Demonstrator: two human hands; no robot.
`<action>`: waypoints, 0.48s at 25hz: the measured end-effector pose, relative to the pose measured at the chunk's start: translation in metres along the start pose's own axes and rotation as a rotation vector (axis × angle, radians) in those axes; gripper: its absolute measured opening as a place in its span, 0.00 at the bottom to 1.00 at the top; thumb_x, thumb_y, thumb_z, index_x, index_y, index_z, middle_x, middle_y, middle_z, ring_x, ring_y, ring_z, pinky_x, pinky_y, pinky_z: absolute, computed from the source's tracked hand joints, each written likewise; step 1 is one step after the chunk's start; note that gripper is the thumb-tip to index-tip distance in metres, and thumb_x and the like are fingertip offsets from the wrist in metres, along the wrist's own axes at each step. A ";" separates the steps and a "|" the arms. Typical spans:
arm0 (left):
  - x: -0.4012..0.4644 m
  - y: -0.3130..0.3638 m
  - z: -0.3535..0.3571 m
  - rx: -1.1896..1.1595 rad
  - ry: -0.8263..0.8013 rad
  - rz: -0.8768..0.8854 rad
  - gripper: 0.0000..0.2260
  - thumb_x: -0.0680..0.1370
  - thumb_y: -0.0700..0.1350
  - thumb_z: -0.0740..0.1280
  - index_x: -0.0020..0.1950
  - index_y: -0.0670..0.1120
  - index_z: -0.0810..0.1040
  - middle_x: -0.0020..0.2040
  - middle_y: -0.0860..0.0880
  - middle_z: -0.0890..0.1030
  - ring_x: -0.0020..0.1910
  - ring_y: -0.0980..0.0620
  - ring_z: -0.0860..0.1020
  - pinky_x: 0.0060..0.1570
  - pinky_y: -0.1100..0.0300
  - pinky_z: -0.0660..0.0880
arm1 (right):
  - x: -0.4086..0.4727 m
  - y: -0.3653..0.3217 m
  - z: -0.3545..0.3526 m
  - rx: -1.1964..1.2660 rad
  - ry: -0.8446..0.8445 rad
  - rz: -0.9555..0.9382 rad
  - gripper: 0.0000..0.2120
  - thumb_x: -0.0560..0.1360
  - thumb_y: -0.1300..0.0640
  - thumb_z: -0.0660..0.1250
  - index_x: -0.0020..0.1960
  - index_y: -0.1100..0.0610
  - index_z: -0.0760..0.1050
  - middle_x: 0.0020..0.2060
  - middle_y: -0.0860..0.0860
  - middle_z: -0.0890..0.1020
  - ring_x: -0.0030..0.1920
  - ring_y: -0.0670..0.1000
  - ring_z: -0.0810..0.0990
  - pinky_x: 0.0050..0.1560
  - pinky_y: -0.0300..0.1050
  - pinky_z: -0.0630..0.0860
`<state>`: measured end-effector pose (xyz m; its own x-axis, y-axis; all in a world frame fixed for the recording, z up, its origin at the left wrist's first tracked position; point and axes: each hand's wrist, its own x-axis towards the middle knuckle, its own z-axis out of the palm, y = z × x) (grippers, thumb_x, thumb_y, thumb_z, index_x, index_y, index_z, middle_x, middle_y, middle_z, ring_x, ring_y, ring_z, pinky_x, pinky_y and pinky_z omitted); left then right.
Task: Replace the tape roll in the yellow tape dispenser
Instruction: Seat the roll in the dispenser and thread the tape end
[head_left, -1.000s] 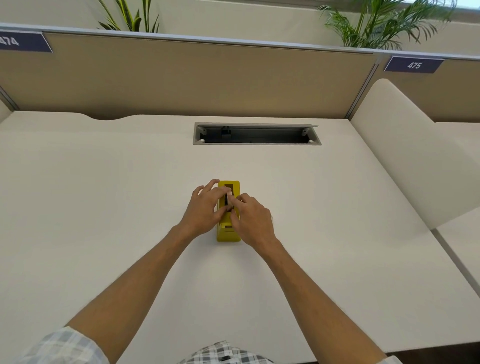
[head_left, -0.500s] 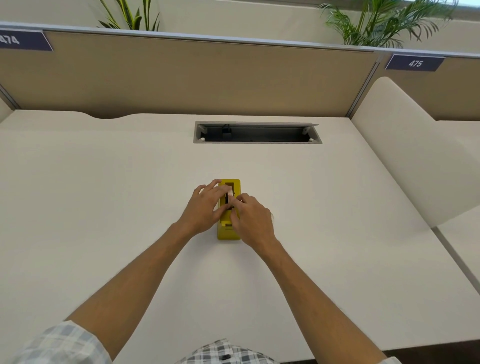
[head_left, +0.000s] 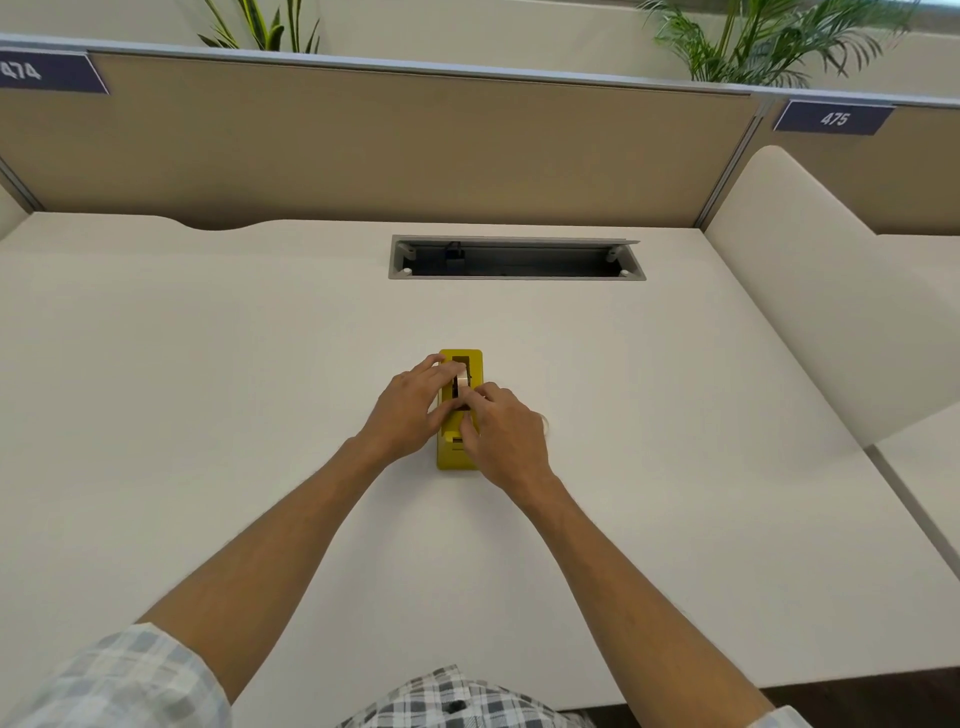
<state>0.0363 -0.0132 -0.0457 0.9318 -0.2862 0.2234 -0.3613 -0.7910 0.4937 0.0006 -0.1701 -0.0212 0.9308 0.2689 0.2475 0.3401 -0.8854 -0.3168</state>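
The yellow tape dispenser (head_left: 459, 452) stands on the pale table (head_left: 208, 389), about midway across it and nearer the person than the far edge, its long axis running away from the viewer. Behind the table a tan partition (head_left: 389, 145) spans the back, carrying two dark blue number signs, one reading 474 (head_left: 49, 73) and one reading 475 (head_left: 834, 118); green plants (head_left: 769, 41) rise above it. A rounded cream divider (head_left: 831, 312) slopes down on the right side. A grey cable tray (head_left: 517, 258) is let into the table well beyond the dispenser. Two bare forearms reach in from the bottom, with checked sleeves at the lower corners. The left hand (head_left: 408, 410) lies against the dispenser's left side, fingers curled over its top and thumb across toward the middle. The right hand (head_left: 506, 431) covers the near right part, its fingers bent inward to the slot. Between the fingertips of both hands a pale tape roll (head_left: 461, 375) sits edge-on in the dispenser's open well, pinched from both sides. Something small and pale (head_left: 545, 423) peeks out just beyond the right hand on the table; what it is cannot be told.
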 end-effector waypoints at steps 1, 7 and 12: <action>0.000 0.001 0.000 -0.009 0.000 -0.008 0.19 0.80 0.50 0.63 0.70 0.48 0.70 0.70 0.51 0.74 0.74 0.51 0.64 0.65 0.49 0.68 | 0.001 0.000 0.000 0.001 0.006 0.001 0.18 0.79 0.56 0.60 0.69 0.53 0.71 0.53 0.51 0.80 0.49 0.52 0.78 0.37 0.46 0.75; -0.002 0.005 -0.002 -0.032 0.011 -0.031 0.17 0.80 0.48 0.63 0.69 0.50 0.71 0.69 0.51 0.74 0.71 0.49 0.68 0.60 0.47 0.72 | 0.008 0.000 0.005 -0.017 0.037 -0.015 0.18 0.80 0.57 0.59 0.69 0.54 0.71 0.51 0.52 0.80 0.49 0.54 0.78 0.35 0.45 0.70; -0.004 0.006 -0.003 -0.062 0.013 -0.048 0.16 0.79 0.46 0.64 0.68 0.51 0.71 0.70 0.49 0.73 0.68 0.46 0.72 0.58 0.48 0.74 | 0.011 0.000 0.009 -0.024 0.135 -0.001 0.11 0.79 0.58 0.62 0.58 0.56 0.79 0.46 0.53 0.81 0.43 0.55 0.79 0.32 0.46 0.74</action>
<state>0.0307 -0.0156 -0.0411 0.9478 -0.2413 0.2085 -0.3178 -0.7684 0.5555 0.0124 -0.1637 -0.0271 0.9035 0.2174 0.3694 0.3357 -0.8947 -0.2946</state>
